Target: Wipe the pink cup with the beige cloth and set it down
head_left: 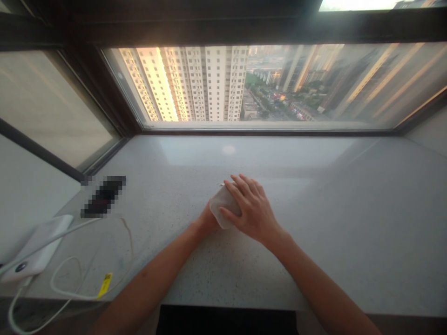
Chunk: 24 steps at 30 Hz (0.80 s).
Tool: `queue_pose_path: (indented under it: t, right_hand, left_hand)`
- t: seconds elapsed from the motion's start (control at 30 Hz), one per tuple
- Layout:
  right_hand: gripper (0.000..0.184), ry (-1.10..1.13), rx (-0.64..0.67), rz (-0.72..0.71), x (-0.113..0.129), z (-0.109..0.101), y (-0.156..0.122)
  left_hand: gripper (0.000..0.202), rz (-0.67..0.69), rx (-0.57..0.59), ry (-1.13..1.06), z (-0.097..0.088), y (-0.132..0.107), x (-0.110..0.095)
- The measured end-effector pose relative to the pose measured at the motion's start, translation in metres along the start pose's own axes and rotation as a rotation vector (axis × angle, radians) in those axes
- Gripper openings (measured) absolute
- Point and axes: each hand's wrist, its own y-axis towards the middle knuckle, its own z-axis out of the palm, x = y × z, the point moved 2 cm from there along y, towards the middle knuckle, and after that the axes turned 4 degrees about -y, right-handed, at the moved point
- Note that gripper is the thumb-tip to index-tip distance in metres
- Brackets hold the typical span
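A small whitish, translucent box with rounded corners (222, 207) is between my two hands, above the middle of the grey speckled sill. My right hand (253, 204) lies over its right side, thumb across the near face and fingers stretched past the far edge. Behind and under the box sits my left hand (208, 218); only the wrist and part of the hand show, its fingers hidden. A tiny white bit shows at the box's far edge, too small to name.
A white power bank (44, 244) lies at the left with a white cable (78, 296) looping from it, bearing a yellow tag (104, 285). A pixelated dark object (104, 197) lies behind. The sill (349, 223) meets a dark-framed window (265, 133).
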Motion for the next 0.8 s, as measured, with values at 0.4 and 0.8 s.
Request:
queue_pose_path:
  t: [0.4, 0.8]
  right_hand:
    - [0.053, 0.426, 0.103, 0.507, -0.041, 0.012, 0.017]
    - [0.048, 0.396, 0.096, 0.572, -0.050, 0.021, 0.023]
  left_hand:
    - [0.060, -0.035, -0.062, 0.121, -0.004, -0.007, -0.030]
    - [0.064, -0.020, -0.101, 0.155, 0.000, -0.005, -0.029]
